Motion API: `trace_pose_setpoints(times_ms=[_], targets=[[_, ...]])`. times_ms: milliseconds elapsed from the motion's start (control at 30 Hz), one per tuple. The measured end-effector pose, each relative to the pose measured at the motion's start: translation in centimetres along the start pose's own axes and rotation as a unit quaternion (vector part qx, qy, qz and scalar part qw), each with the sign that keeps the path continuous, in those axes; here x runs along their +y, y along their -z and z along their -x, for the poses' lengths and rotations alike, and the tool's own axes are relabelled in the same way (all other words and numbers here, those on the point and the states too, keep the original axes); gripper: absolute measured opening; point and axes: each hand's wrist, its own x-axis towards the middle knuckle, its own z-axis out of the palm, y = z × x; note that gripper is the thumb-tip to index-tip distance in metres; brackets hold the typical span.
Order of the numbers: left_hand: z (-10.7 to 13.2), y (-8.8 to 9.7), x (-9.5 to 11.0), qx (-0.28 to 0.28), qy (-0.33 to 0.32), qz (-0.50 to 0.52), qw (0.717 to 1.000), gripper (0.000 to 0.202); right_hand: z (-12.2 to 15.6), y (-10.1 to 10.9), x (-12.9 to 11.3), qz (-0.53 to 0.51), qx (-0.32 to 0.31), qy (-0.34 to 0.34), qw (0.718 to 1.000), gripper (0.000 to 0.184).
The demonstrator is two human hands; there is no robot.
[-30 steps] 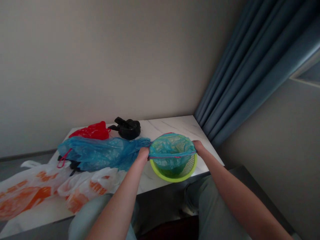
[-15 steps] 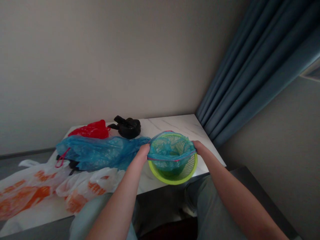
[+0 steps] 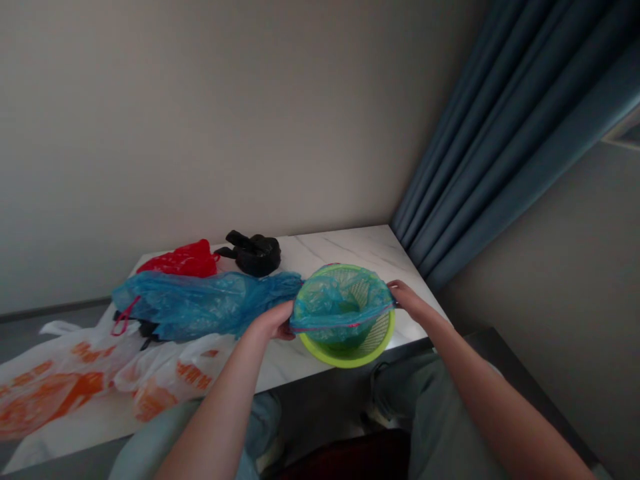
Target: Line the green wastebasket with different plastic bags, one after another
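Note:
A yellow-green plastic basket (image 3: 345, 360) with a mesh wall stands near the front edge of the white marbled table (image 3: 345, 238). Over its opening is stretched a translucent blue plastic bag (image 3: 320, 320) with a pink drawstring edge, partly sunk inside. My left hand (image 3: 281, 320) grips the bag's edge at the left side of the basket. At the right side, my right hand (image 3: 403, 297) has its fingers closed on the opposite edge of the bag.
Left of the basket lies a crumpled blue bag (image 3: 215, 303). Behind it are a red bag (image 3: 185, 259) and a knotted black bag (image 3: 260, 255). White bags with orange print (image 3: 175, 377) cover the table's left front. A blue curtain (image 3: 480, 153) hangs at the right.
My left hand has moved slightly left and down along the bag's edge, and the front edge hangs a little lower. My right hand has shifted slightly outward, its fingers now showing more.

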Motion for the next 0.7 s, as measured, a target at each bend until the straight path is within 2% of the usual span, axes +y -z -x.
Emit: trace_pose_setpoints(times_ms=[67, 100, 133, 200, 233, 267, 300, 333, 400, 500, 567, 700], targets=[[0.4, 0.5, -0.2, -0.061, 0.05, -0.025, 0.997, 0.035, 0.7, -0.1, 0.9, 0.026, 0.052, 0.035, 0.998, 0.025], [0.6, 0.8, -0.2, -0.062, 0.059, -0.046, 0.995, 0.038, 1.0, -0.2, 1.3, 0.039, 0.079, 0.047, 0.995, 0.027], [0.8, 1.1, -0.3, -0.031, 0.043, -0.074, 0.996, 0.04, 1.3, -0.2, 1.7, 0.05, 0.103, 0.053, 0.992, 0.027], [1.6, 1.5, -0.4, 0.088, -0.059, -0.152, 0.983, 0.041, 1.6, -0.1, 2.2, 0.062, 0.132, 0.046, 0.988, 0.026], [2.2, 1.7, -0.4, 0.141, -0.131, -0.193, 0.962, 0.039, 1.8, 0.1, 2.4, 0.062, 0.142, 0.038, 0.987, 0.027], [2.9, 1.8, -0.5, 0.172, -0.206, -0.231, 0.935, 0.037, 2.0, 0.5, 2.4, 0.062, 0.151, 0.033, 0.986, 0.027], [3.7, 1.8, -0.6, 0.177, -0.278, -0.261, 0.907, 0.034, 2.2, 0.9, 2.5, 0.062, 0.159, 0.035, 0.985, 0.026], [4.6, 1.7, -0.8, 0.164, -0.341, -0.279, 0.883, 0.03, 2.5, 1.3, 2.5, 0.065, 0.163, 0.046, 0.983, 0.025], [6.4, 1.5, -1.2, 0.125, -0.423, -0.302, 0.845, 0.026, 3.7, 2.1, 2.5, 0.077, 0.158, 0.101, 0.979, 0.023], [8.3, 1.3, -2.2, 0.087, -0.466, -0.35, 0.808, 0.031, 6.7, 2.3, 2.7, 0.092, 0.102, 0.209, 0.968, 0.02], [8.7, 1.3, -3.0, 0.054, -0.458, -0.378, 0.803, 0.045, 9.1, 2.0, 2.9, 0.105, 0.05, 0.235, 0.965, 0.025], [8.2, 1.8, -3.8, -0.007, -0.42, -0.374, 0.827, 0.062, 11.8, 1.0, 3.1, 0.173, -0.016, 0.236, 0.956, 0.042]])
